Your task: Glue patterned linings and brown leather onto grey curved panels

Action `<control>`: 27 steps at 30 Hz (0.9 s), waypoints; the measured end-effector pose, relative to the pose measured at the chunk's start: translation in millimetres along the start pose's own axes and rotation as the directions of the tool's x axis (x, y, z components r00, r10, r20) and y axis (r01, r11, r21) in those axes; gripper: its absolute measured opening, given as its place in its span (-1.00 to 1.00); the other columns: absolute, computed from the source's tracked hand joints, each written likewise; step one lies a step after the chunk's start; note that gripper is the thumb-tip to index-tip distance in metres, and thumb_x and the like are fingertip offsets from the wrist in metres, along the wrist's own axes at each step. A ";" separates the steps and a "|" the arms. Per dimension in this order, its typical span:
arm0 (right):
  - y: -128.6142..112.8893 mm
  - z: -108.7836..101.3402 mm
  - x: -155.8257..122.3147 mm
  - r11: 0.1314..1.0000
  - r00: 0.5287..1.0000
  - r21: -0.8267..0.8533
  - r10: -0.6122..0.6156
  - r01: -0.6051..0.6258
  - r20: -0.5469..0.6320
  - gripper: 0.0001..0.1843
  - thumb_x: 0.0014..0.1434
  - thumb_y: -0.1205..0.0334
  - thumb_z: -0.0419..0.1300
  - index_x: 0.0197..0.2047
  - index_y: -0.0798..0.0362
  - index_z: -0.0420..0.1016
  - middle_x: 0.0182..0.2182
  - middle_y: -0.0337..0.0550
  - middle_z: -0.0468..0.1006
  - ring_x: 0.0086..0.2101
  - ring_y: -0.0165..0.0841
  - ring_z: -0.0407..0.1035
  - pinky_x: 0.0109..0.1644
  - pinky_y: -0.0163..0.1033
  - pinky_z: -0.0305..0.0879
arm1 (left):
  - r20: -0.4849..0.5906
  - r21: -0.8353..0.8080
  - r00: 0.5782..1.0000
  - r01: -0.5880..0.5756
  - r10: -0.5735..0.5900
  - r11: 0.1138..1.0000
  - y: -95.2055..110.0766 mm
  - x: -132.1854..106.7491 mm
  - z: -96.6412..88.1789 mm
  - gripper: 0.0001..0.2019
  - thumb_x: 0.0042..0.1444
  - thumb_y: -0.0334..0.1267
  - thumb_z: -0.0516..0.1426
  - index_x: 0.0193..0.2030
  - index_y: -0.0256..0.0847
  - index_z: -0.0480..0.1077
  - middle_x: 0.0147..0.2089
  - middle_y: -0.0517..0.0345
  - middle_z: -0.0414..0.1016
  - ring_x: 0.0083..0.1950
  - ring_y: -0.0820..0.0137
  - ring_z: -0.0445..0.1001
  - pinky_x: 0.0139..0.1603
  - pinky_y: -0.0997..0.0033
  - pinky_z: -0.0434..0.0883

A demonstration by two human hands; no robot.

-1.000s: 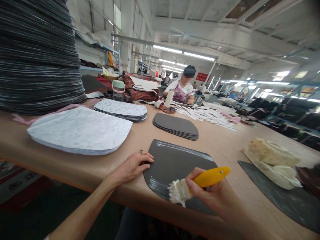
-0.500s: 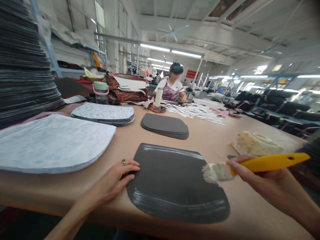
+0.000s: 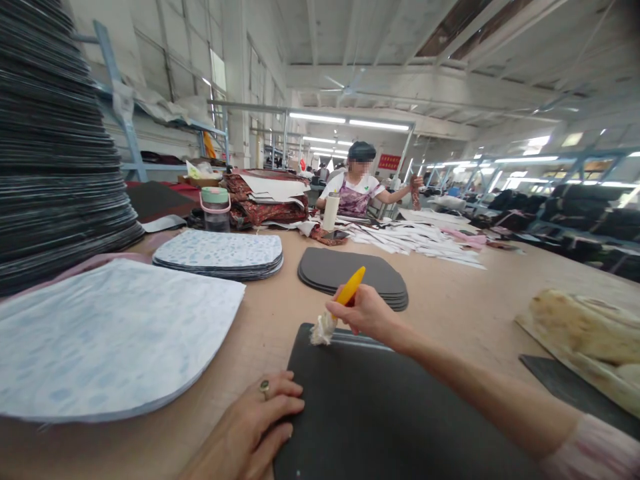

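A dark grey panel [image 3: 360, 407] with rounded corners lies flat before me, partly covered by my right forearm. My right hand [image 3: 367, 311] is closed round the yellow handle of a brush [image 3: 351, 283]. The pale, clotted bristles touch the panel near its far left corner. A glossy wet streak runs along the panel's far edge. My left hand [image 3: 260, 423], with a ring on one finger, rests its stretched fingertips on the panel's left edge. Just beyond lies a small stack of grey panels [image 3: 350, 267].
To the left are stacks of blue-patterned white sheets [image 3: 115, 333] and a tall pile of dark sheets [image 3: 55, 153]. A crusted, yellowish container [image 3: 580, 333] stands at right. Across the table [image 3: 450, 293] a person [image 3: 357, 187] works near white strips [image 3: 415, 237] and a bottle [image 3: 331, 212].
My right hand has carried the brush from the panel's right edge to its far left corner. The view has shifted closer. The person opposite has raised an arm holding something.
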State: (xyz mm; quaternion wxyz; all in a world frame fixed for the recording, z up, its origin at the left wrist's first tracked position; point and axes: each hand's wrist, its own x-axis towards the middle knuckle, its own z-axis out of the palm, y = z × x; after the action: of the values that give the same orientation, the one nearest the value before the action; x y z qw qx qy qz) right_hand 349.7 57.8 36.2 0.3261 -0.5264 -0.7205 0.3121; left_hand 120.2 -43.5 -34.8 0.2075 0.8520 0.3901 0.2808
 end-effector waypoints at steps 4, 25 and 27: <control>8.8 -16.7 -7.8 0.996 0.993 -0.089 0.009 -0.019 -0.117 -0.76 -0.01 0.15 0.15 -0.61 0.09 0.33 -0.74 -0.36 0.19 -0.72 -0.53 0.07 -0.69 -0.40 -0.02 | -0.053 0.061 0.997 -0.048 0.051 0.997 -1.4 1.1 1.2 -0.76 0.14 -0.30 0.05 -0.10 0.03 0.44 0.02 0.23 0.47 0.08 0.35 0.41 0.10 0.43 0.36; -40.8 -36.1 -157.0 0.986 0.995 0.134 0.104 -0.102 -0.005 -0.84 0.06 0.17 0.13 -0.45 0.07 0.40 -0.64 -0.37 0.28 -0.64 -0.53 0.12 -0.59 -0.43 0.07 | 0.085 0.022 0.996 0.010 -0.012 1.000 -5.2 11.0 -1.0 -0.74 0.10 -0.17 0.10 -0.07 -0.10 0.43 0.04 0.05 0.43 0.16 0.21 0.30 0.19 0.13 0.26; -53.2 -14.4 -159.3 0.975 0.992 0.205 0.059 -0.082 0.116 -0.88 0.06 0.23 0.13 -0.44 0.08 0.41 -0.59 -0.33 0.34 -0.57 -0.52 0.18 -0.52 -0.44 0.14 | 0.110 0.021 0.994 0.016 -0.018 1.000 -4.2 11.6 -2.4 -0.74 0.10 -0.19 0.10 -0.06 -0.12 0.41 0.05 0.05 0.42 0.17 0.22 0.28 0.20 0.14 0.25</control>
State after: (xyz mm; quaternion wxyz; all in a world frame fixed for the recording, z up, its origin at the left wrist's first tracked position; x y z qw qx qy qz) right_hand 368.8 -107.3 64.4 0.3287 -0.4966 -0.6812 0.4259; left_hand 122.6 -31.6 -31.7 0.2225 0.8649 0.3881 0.2276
